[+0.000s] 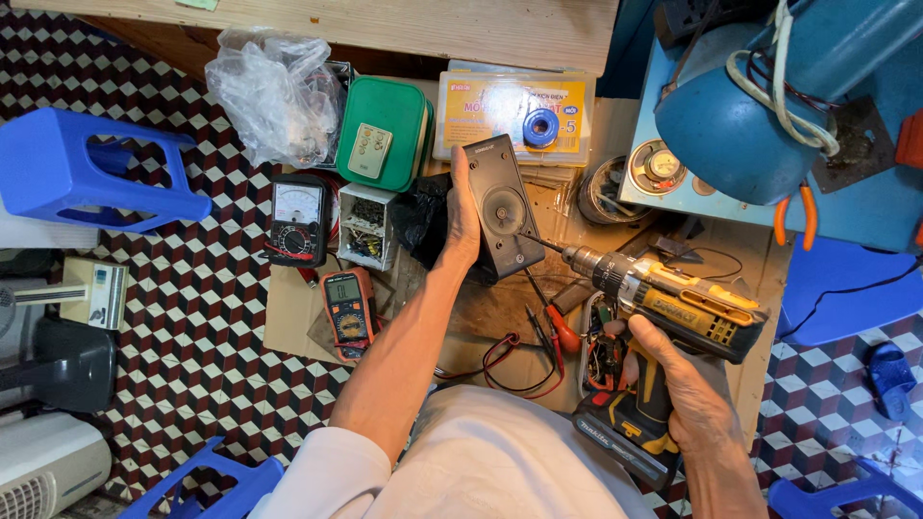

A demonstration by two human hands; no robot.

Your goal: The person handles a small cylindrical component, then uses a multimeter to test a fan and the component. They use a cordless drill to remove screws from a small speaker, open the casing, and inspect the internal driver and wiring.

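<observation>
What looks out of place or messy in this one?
Nothing looks broken or spilled. The left hand steadies a black speaker box tilted on edge while the right hand aims a cordless drill at it. Loose wires and a red-handled screwdriver lie scattered on the cardboard.

Place: small electronics repair workshop, floor-level | Evidence: analogue multimeter (296, 219) and digital multimeter (350, 309) lay left on cardboard sheet (288, 317); parts box (365, 226), solder spool (540, 127), loose speaker cone (658, 165) far; screwdriver (556, 322), test leads (510, 360) near | Floor: checkered tile (192, 317).
</observation>
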